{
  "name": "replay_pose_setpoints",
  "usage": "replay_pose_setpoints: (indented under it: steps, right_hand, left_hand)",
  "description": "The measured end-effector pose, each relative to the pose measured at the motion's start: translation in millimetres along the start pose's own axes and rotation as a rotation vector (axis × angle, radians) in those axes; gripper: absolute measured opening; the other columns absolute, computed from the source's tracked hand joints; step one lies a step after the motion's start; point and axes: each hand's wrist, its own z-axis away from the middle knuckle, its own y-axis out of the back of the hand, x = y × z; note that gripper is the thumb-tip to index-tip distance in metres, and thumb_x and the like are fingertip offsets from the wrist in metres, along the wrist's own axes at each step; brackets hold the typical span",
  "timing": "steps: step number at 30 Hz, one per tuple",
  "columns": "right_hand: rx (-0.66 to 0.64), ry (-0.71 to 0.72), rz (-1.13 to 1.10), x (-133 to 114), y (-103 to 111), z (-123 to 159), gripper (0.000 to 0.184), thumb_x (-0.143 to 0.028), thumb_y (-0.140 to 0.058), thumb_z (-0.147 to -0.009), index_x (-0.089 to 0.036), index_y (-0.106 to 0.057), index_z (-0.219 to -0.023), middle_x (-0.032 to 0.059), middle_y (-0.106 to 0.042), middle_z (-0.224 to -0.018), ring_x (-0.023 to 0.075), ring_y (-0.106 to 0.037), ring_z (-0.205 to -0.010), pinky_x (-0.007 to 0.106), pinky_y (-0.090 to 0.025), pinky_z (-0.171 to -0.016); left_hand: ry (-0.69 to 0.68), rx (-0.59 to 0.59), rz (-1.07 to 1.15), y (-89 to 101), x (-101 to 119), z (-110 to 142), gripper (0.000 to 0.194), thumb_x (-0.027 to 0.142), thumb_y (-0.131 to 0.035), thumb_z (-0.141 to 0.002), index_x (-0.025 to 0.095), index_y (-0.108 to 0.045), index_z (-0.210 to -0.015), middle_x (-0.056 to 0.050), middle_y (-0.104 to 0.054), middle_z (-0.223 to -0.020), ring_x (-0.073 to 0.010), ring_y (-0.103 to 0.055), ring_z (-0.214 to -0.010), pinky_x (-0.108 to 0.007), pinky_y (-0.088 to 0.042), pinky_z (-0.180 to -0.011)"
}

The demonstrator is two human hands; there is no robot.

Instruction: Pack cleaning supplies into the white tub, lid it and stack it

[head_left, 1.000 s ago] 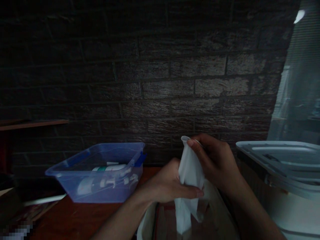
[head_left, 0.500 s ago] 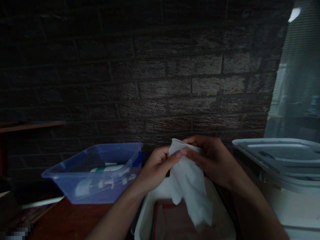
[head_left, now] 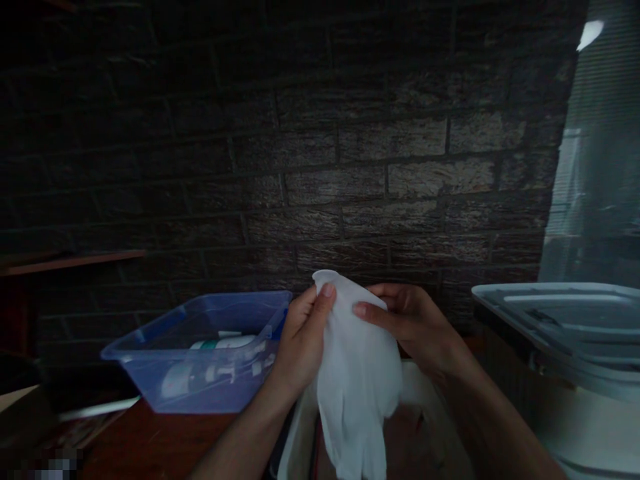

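Note:
A thin white glove [head_left: 355, 373] hangs between my hands, its cuff at the top and its fingers dangling down. My left hand [head_left: 303, 337] grips the cuff's left side, thumb in front and the other fingers behind. On the right side of the cuff, my right hand [head_left: 417, 323] pinches the edge the same way. Below the glove stands a white tray [head_left: 293, 443], partly hidden by the glove and my forearms. Something flat and reddish-brown [head_left: 407, 443] lies inside it.
To the left, a translucent blue bin [head_left: 210, 398] holds white bottles with pump tops, on a reddish wooden table [head_left: 145, 440]. A white tub [head_left: 575, 427] with a grey lid [head_left: 565, 320] stands at right. Behind is a dark brick wall [head_left: 310, 187]; a shelf [head_left: 75, 262] juts out at left.
My hands have moved apart along the cuff, the left one shifting left. The glove now hangs wider and straighter, covering more of the tray.

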Motion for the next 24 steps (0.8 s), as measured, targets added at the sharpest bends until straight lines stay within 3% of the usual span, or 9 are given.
replay_pose_setpoints:
  steps: [2,5,7,11,14,16,20,24]
  right_hand:
    - [0.132,0.078,0.009,-0.6,-1.8,0.8,0.042,-0.046,-0.086,-0.078,-0.012,-0.070,-0.098,0.0055,-0.075,-0.079,0.0121,-0.063,-0.057,0.022,-0.047,-0.053]
    - [0.260,0.153,0.050,-3.8,-6.1,2.2,0.053,-0.047,-0.085,-0.078,-0.016,-0.066,-0.116,0.0009,-0.072,-0.073,0.0106,-0.059,-0.054,0.020,-0.044,-0.050]
    - [0.151,0.072,0.089,-4.2,-6.7,2.8,0.060,-0.047,-0.085,-0.077,-0.015,-0.065,-0.123,0.0029,-0.074,-0.079,0.0134,-0.063,-0.060,0.022,-0.047,-0.053]
    - [-0.229,-0.107,0.211,2.7,1.3,3.4,0.042,-0.041,-0.087,-0.076,-0.009,-0.077,-0.101,0.0091,-0.076,-0.093,0.0186,-0.067,-0.076,0.026,-0.050,-0.066]
    - [-0.342,-0.119,0.266,8.0,7.6,4.7,0.037,-0.043,-0.083,-0.080,-0.008,-0.079,-0.094,0.0062,-0.073,-0.087,0.0151,-0.062,-0.073,0.024,-0.045,-0.067]
    - [-0.330,-0.120,0.296,8.5,8.0,6.1,0.041,-0.049,-0.078,-0.085,-0.008,-0.078,-0.091,0.0042,-0.070,-0.080,0.0119,-0.057,-0.067,0.022,-0.042,-0.063]
    - [-0.179,-0.104,0.307,5.4,3.1,7.7,0.053,-0.061,-0.066,-0.091,-0.009,-0.074,-0.087,0.0022,-0.064,-0.070,0.0089,-0.050,-0.057,0.020,-0.035,-0.052]
    - [-0.100,-0.106,0.396,2.4,2.9,7.5,0.053,-0.062,-0.064,-0.092,-0.012,-0.066,-0.075,-0.0013,-0.056,-0.053,0.0079,-0.044,-0.041,0.020,-0.030,-0.041]
  left_hand:
    - [-0.020,0.014,0.010,1.5,-2.2,-3.0,0.036,0.054,-0.066,-0.093,0.018,-0.071,-0.092,0.001,-0.062,-0.071,-0.0109,-0.054,-0.063,-0.018,-0.041,-0.055]
    - [-0.078,0.052,0.002,2.2,-2.5,-4.9,0.035,0.053,-0.065,-0.094,0.018,-0.070,-0.091,0.001,-0.064,-0.075,-0.0110,-0.056,-0.069,-0.018,-0.045,-0.062]
    - [-0.096,0.106,-0.015,3.3,1.2,-4.4,0.037,0.054,-0.066,-0.093,0.018,-0.067,-0.085,0.002,-0.061,-0.070,-0.0095,-0.053,-0.063,-0.017,-0.042,-0.057]
    - [-0.097,0.206,-0.002,7.4,13.3,-3.2,0.038,0.055,-0.070,-0.090,0.018,-0.066,-0.080,0.004,-0.058,-0.063,-0.0088,-0.050,-0.053,-0.016,-0.040,-0.048]
    - [-0.067,0.246,0.140,11.4,21.1,-6.5,0.031,0.050,-0.074,-0.089,0.019,-0.072,-0.089,0.003,-0.065,-0.066,-0.0102,-0.059,-0.055,-0.016,-0.045,-0.049]
    - [-0.064,0.248,0.276,15.6,25.1,-11.7,0.027,0.044,-0.073,-0.091,0.019,-0.074,-0.100,0.001,-0.072,-0.076,-0.0120,-0.067,-0.063,-0.016,-0.051,-0.056]
    - [-0.085,0.270,0.481,30.3,30.1,-25.4,0.024,0.032,-0.065,-0.098,0.015,-0.073,-0.112,-0.006,-0.079,-0.099,-0.0144,-0.074,-0.078,-0.022,-0.061,-0.078]
    - [-0.081,0.295,0.566,45.1,29.1,-36.2,0.020,0.025,-0.058,-0.102,0.012,-0.072,-0.108,-0.008,-0.080,-0.098,-0.0143,-0.076,-0.079,-0.026,-0.063,-0.085]
